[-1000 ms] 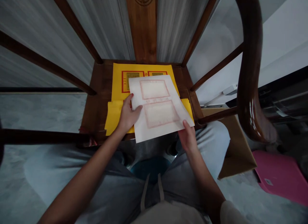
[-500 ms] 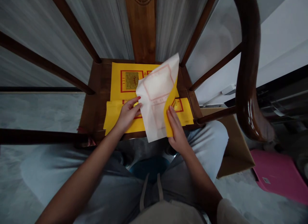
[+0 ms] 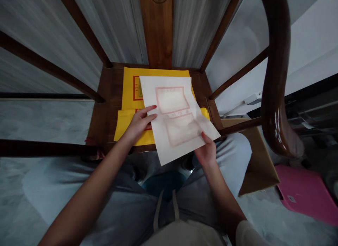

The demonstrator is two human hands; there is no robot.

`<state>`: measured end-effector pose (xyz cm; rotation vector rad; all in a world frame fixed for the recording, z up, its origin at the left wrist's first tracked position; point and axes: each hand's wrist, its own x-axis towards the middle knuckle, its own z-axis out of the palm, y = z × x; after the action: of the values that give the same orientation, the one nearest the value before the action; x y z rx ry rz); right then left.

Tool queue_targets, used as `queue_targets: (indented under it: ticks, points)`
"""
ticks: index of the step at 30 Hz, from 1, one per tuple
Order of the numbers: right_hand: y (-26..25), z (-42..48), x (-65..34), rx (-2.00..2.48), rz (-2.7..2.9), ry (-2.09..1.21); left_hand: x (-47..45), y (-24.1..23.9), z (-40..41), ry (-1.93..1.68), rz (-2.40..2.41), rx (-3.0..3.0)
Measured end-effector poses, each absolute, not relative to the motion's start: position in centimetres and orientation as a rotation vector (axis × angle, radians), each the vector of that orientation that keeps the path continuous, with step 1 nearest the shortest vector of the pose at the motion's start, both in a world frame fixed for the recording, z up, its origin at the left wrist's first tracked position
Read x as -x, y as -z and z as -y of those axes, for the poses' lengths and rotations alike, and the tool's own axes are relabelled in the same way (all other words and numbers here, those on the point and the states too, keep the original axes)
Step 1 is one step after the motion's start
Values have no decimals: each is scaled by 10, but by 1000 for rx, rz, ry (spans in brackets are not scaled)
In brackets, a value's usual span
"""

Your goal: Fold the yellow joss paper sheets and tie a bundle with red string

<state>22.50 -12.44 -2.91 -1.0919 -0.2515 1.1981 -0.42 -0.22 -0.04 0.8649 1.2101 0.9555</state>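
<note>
Paper covers most of the wooden chair seat (image 3: 105,98): a yellow stack (image 3: 126,124) with red-framed prints lies flat there, its far edge close to the carved back splat (image 3: 157,31). Over it, turned at a slant, is 1 pale sheet (image 3: 176,119), blank side up, with 2 red frames showing faintly through from the printed face below. Its far part rests on the stack, while its near corner juts past the seat's front edge over the person's knees, so that part needs holding up.

The left hand (image 3: 138,124) lies on the stack with fingers stretched out and touching the sheet's left edge. This grip looks like a flat press rather than a pinch, one that would stop the sheet and the stack beneath from sliding. The right hand (image 3: 207,151) is at the sheet's near right edge, thumb on top and fingers hidden underneath, a grip pinching the paper and carrying the overhanging part.

Right of the chair, beyond the curved armrest (image 3: 274,80), a cardboard box (image 3: 260,165) sits on the floor with a pink flat item (image 3: 306,193) beside it, both well apart from the hands.
</note>
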Motion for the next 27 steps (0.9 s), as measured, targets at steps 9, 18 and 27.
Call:
queue_targets:
  ticks: [9,18,27]
  points:
    - [37,129,-226,1194,185,-1041,15,0,-6,-913,-1097,-742]
    - [42,139,-230,1369,399,-885,26,-10,-14,-885,-941,-639]
    - [26,145,-223,1360,1046,-792,6,5,1,-1189,-1220,-933]
